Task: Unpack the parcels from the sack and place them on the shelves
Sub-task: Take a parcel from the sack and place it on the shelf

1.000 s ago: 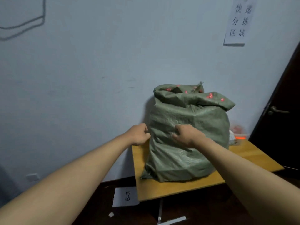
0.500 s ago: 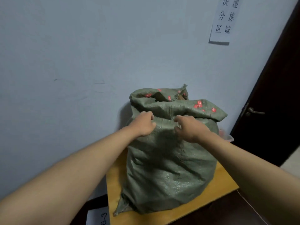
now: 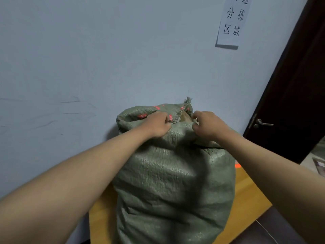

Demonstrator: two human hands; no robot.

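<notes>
We find a bulging green woven sack (image 3: 174, 182) standing upright on a wooden table (image 3: 246, 196), set against the pale wall (image 3: 105, 50) directly behind the sack. Red printed marks show on the folded cloth near the top of the sack, and a frayed edge stands up at its mouth.

We note the left hand (image 3: 159, 125) at the top of the sack, left of its opening, with fingers curled tight round a bunch of the rim cloth. The right hand (image 3: 208, 125) sits at the same height, right of the opening, and its fingers likewise pinch a fold of the rim. Both hands grip the sack; neither holds anything else. Between the two hands the mouth of the sack shows a small gap, in which we see a tan surface; we cannot tell what it is. No parcel can be plainly identified from this view.

Above and to the right of the sack, a white paper sign (image 3: 231, 22) with dark characters hangs on the wall. Right of the sack stands a dark door (image 3: 295, 95) with a metal lever handle (image 3: 262, 122). A small orange patch (image 3: 237, 166) shows just beside the sack's right flank, at table level.
</notes>
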